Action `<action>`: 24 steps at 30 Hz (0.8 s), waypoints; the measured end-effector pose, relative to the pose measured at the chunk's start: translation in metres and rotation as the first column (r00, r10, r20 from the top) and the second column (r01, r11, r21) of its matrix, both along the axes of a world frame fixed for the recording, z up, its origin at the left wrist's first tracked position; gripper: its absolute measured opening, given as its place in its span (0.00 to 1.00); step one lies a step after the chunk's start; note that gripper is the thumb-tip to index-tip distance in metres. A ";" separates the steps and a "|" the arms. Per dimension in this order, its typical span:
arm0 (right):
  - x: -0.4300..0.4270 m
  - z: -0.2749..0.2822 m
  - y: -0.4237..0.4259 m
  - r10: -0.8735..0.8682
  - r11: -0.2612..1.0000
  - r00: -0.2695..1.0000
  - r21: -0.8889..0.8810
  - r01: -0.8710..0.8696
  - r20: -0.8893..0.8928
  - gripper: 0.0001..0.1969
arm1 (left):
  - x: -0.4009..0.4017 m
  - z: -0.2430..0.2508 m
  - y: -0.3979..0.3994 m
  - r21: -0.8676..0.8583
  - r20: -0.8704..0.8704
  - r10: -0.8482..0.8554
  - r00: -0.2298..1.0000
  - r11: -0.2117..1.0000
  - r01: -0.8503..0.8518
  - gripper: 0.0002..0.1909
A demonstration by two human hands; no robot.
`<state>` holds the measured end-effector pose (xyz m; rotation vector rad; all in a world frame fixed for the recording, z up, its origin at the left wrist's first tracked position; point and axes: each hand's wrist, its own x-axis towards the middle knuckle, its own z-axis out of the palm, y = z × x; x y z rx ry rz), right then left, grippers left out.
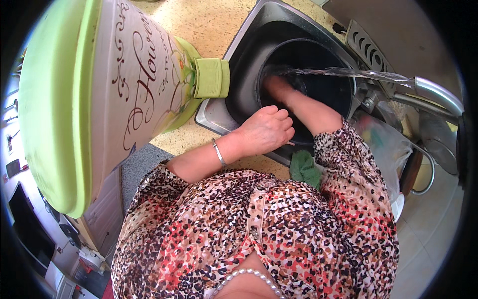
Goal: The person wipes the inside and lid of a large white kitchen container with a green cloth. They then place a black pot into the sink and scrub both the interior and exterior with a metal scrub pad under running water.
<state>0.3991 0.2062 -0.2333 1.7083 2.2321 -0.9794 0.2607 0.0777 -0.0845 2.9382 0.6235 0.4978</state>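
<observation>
A dark round pot (321, 52) sits in the black sink basin (242, 67), beneath a stream of running water (336, 71). My right hand (276, 86) is down inside the pot at the spot where the water lands. Blur and water hide its fingers, so what they hold cannot be made out. Curled over the pot's near left rim is my left hand (267, 129), its knuckles up and the rim beneath it hidden. A green cloth (305, 169) lies by the sink's near edge, between my two forearms.
A curved metal faucet (437, 93) reaches in from the right. Close on the left looms a large white and lime-green container (123, 74) bearing writing and flowers. A slotted grey rack (369, 56) and a clear plastic bag (384, 149) are at right. The speckled countertop (201, 18) surrounds the sink.
</observation>
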 end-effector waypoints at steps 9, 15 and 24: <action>0.059 0.014 -0.004 0.214 0.973 0.916 0.011 -0.231 0.339 0.17 | 0.010 0.000 -0.004 0.041 -0.057 0.038 0.998 0.999 -0.035 0.05; 0.038 0.051 -0.017 0.384 0.780 0.753 0.248 -0.574 0.534 0.14 | 0.000 -0.007 -0.003 0.005 -0.222 0.038 0.974 0.999 -0.038 0.05; 0.068 0.130 -0.087 0.441 0.896 0.886 -0.020 -0.443 0.143 0.12 | -0.030 -0.039 -0.008 -0.001 -0.247 0.280 0.928 0.957 -0.290 0.04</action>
